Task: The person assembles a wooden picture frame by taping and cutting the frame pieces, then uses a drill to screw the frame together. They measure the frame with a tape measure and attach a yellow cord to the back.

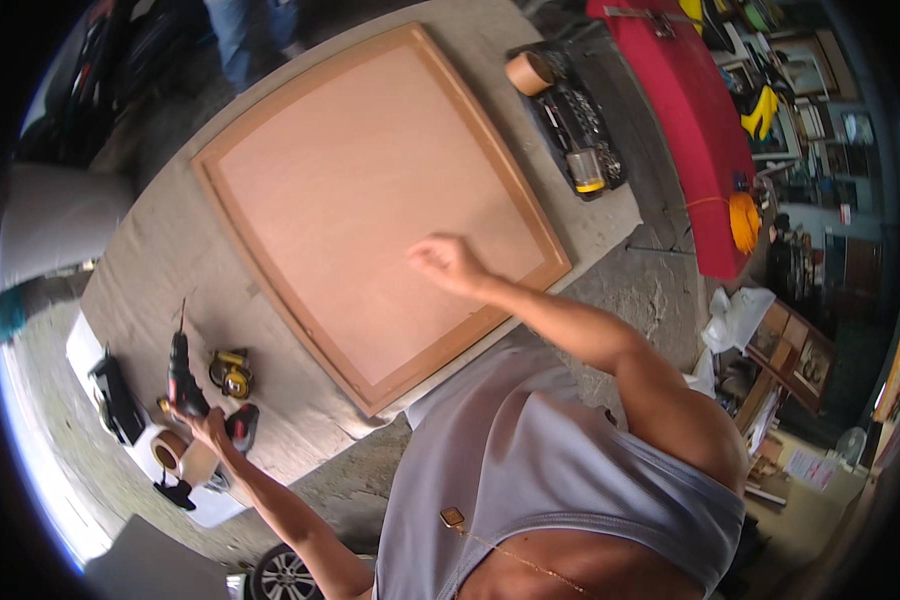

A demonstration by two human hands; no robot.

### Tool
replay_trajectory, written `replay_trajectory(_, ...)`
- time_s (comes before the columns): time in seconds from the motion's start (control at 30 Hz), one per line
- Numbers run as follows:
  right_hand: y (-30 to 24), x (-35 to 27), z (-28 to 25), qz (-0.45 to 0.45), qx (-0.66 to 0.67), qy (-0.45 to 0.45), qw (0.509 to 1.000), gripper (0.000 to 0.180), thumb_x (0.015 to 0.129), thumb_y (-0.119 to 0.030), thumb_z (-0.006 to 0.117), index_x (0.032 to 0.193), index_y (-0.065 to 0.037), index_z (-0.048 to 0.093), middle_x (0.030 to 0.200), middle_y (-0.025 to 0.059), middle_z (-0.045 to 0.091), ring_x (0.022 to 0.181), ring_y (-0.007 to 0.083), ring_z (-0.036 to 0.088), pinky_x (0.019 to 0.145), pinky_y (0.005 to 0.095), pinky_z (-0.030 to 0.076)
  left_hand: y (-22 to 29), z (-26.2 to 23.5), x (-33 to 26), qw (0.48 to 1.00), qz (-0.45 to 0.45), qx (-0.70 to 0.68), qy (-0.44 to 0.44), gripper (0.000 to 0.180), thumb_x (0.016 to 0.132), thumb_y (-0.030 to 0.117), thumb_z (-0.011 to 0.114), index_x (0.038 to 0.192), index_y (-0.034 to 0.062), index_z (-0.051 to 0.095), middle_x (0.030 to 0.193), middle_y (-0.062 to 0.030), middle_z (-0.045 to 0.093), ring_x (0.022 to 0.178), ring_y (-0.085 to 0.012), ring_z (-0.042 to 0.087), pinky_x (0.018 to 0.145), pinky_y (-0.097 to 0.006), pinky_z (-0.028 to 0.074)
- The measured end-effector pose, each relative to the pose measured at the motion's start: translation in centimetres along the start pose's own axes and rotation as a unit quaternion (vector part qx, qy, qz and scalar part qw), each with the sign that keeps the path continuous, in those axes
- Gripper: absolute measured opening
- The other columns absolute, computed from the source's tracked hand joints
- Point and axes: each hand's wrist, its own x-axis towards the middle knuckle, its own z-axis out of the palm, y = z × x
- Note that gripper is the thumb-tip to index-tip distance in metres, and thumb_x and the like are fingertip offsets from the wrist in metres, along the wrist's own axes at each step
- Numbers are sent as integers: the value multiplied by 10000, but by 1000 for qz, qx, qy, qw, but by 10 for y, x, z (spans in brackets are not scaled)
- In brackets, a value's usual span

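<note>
My left hand (pixel 206 427) is wrapped round the grip of a black and red cordless drill (pixel 183 372) at the left end of the table. A long thin bit points away from me. My right hand (pixel 450 264) is over the near right part of a large wooden frame (pixel 490 135) with a brown backing sheet (pixel 350 190). Its fingers are curled together, and I cannot make out anything in them. Beside the drill sits a yellow and black tape measure (pixel 231 373). A roll of brown tape (pixel 170 450) lies by my left hand.
A cloth (pixel 145 265) covers the table. A black tool (pixel 116 396) lies at its left end. Past the frame's right side stands a black tray (pixel 570 120) with a tape roll and a clear yellow-based container (pixel 586 170). A red case (pixel 680 120) is farther right. Someone's jeans (pixel 232 40) show beyond.
</note>
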Motion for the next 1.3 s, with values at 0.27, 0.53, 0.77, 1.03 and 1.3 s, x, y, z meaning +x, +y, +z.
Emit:
replay_trajectory(0.27, 51, 58, -361, 55, -387, 327, 860, 192, 788, -91, 674, 977, -67, 697, 903, 91, 687, 822, 236, 661, 786, 330, 516, 131, 30, -164, 944, 328, -3, 34, 1070, 538, -20, 562, 1496, 205, 142, 1353, -198, 453, 1073, -339, 572, 891, -427, 485)
replay_trajectory(0.53, 91, 114, -405, -135, -583, 81, 797, 197, 773, -75, 648, 966, -43, 670, 984, 60, 610, 947, 254, 559, 884, 363, 473, 287, 137, -300, 973, 78, -162, -141, 1121, 529, -66, 558, 1509, 198, 82, 1241, -227, 522, 727, -284, 605, 597, -361, 513)
replay_trajectory(0.77, 112, 134, -436, -171, -483, -11, 859, 139, 760, -14, 619, 885, -22, 680, 870, 95, 662, 857, 268, 614, 840, 369, 493, 296, 200, -320, 970, 120, -194, -81, 1161, 512, -44, 617, 1509, 158, 57, 1376, -229, 391, 1112, -317, 525, 861, -386, 481)
replay_trajectory(1.03, 93, 118, -445, -141, -269, 79, 950, 102, 762, -36, 633, 839, -22, 698, 773, 103, 675, 744, 256, 630, 694, 355, 519, 392, 174, -361, 967, 185, 128, 117, 997, 612, 236, 836, 1445, 112, 304, 1253, -226, 487, 1214, -349, 401, 973, -468, 372)
replay_trajectory(1.3, 95, 117, -441, -157, -360, 121, 911, 278, 696, -91, 726, 971, -118, 708, 992, 55, 538, 947, 256, 535, 802, 368, 486, 649, 310, -450, 745, 644, -93, -145, 197, 681, 162, 724, 876, 147, 721, 872, -12, 666, 941, -235, 552, 854, -373, 424)
